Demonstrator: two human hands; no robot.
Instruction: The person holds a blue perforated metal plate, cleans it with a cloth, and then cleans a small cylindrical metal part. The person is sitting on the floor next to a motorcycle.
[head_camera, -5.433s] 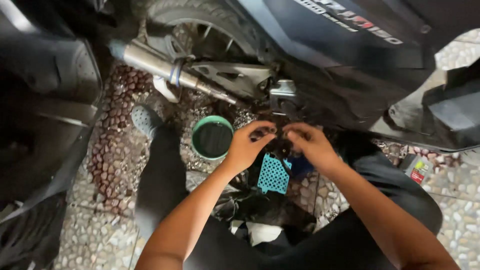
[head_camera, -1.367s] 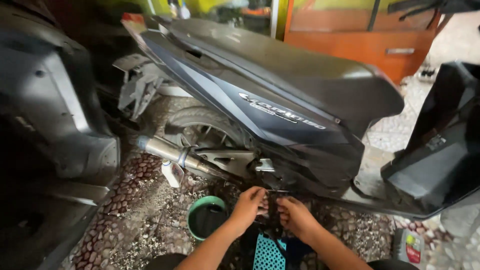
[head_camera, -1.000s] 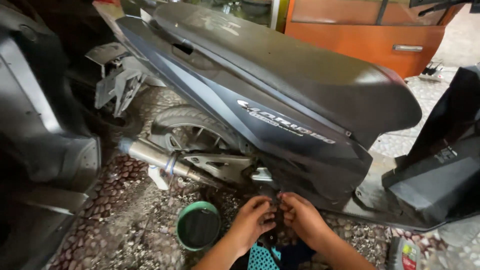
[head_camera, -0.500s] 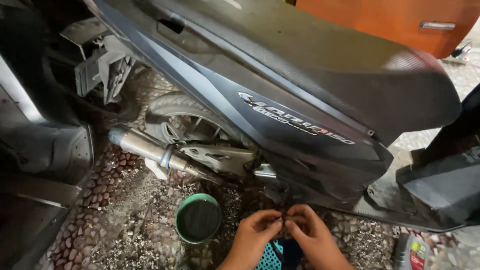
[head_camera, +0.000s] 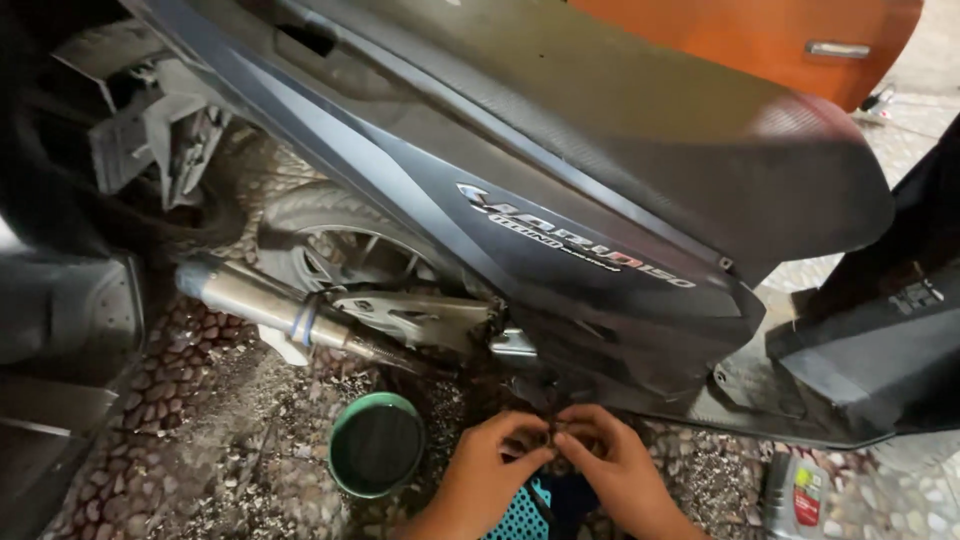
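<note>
Pinching something small and dark between their fingertips, the left hand (head_camera: 495, 462) and right hand (head_camera: 612, 462) meet under the scooter (head_camera: 560, 200), whose matte dark-grey body fills the view. A green-rimmed bowl (head_camera: 376, 443) sits just left on the pebbled floor (head_camera: 190, 440).

Both hands bare, no gloves, no rings, no watch on what shows. Left hand (head_camera: 495, 465) and right hand (head_camera: 610, 470) come up from bottom edge; wrists & forearms bare too, no sleeves in view. Fingers (head_camera: 528, 462) look smudged, nails short.
</note>
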